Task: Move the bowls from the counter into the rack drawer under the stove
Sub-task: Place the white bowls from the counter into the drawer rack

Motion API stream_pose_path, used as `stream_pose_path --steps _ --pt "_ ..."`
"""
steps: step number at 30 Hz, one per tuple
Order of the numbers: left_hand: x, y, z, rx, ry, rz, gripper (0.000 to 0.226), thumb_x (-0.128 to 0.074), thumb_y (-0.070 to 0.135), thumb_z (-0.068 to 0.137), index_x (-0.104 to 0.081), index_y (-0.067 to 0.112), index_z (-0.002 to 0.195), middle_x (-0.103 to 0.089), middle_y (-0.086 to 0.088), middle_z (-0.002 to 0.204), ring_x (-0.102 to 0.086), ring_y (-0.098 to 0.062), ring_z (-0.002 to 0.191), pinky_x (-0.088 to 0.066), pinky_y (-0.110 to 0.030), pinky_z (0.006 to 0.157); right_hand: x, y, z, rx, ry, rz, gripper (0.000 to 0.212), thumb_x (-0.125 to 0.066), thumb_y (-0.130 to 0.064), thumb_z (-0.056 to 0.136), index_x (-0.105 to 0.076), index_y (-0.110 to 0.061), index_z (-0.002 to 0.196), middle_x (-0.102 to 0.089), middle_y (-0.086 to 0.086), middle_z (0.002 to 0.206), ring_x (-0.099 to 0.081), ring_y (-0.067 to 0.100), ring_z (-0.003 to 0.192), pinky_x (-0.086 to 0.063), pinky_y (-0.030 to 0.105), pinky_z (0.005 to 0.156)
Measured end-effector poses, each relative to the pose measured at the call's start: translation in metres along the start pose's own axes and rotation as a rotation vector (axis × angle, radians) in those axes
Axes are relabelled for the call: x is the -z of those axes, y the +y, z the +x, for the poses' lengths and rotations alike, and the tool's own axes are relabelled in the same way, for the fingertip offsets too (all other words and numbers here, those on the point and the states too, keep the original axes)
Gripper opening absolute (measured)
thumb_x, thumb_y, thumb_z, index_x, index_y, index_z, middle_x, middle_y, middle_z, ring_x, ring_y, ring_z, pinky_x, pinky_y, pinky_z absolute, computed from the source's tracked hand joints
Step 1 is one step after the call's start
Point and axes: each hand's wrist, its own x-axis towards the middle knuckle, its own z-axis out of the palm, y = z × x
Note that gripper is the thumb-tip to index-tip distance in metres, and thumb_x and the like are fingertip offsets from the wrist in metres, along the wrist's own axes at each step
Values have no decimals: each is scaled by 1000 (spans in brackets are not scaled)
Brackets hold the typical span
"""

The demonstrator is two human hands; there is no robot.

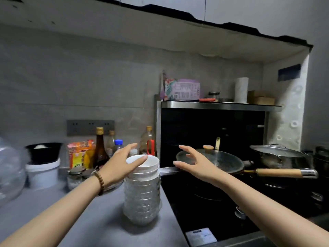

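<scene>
A tall stack of bowls [142, 189] stands on the grey counter [89, 220] right beside the stove's left edge; the upper ones are white, the lower ones clear ribbed glass. My left hand [119, 166] reaches over the stack's left side, fingers spread, thumb touching the top bowl's rim. My right hand [194, 163] hovers open to the right of the stack, above the stove edge, holding nothing. The rack drawer under the stove is out of view.
A lidded wok [213, 160] with a wooden handle and a steel pot [274, 155] sit on the black stove [204, 211]. Sauce bottles [100, 148], snack bags, jars and a white bucket [42, 173] crowd the counter's back left.
</scene>
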Motion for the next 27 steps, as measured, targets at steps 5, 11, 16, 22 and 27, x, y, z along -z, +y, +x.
stream_pose_path --steps 5,11,16,22,27 --pt "2 -35 1 79 -23 -14 102 -45 83 60 -33 24 142 -37 0 149 -36 -16 134 -32 -36 110 -36 0 24 -11 -74 46 70 -67 -47 80 -37 -30 141 -34 -8 151 -30 16 141 -33 33 112" --pt "-15 -61 13 183 -59 -154 87 -55 69 66 -37 25 138 -43 6 141 -44 -15 126 -37 -32 105 -64 0 47 -11 -114 82 69 -69 -44 80 -39 -28 140 -41 -4 147 -34 13 138 -33 30 110" --pt "-27 -70 17 184 -84 -333 87 -62 75 60 -46 27 131 -51 6 132 -49 -10 119 -40 -26 96 -77 4 56 -10 -156 123 65 -73 -44 76 -46 -28 133 -55 -6 132 -47 9 127 -40 25 103" --pt "-34 -75 19 165 -65 -404 73 -61 60 71 -44 27 134 -51 7 133 -47 -12 123 -40 -25 95 -85 12 57 12 -119 146 57 -72 -46 75 -53 -29 126 -57 -7 127 -53 8 119 -42 15 90" --pt "-32 -67 18 128 -10 -428 56 -61 45 79 -45 29 130 -52 9 124 -48 -10 116 -43 -10 77 -87 5 54 46 -57 174 48 -73 -40 77 -58 -26 121 -58 -10 126 -51 5 118 -38 3 77"
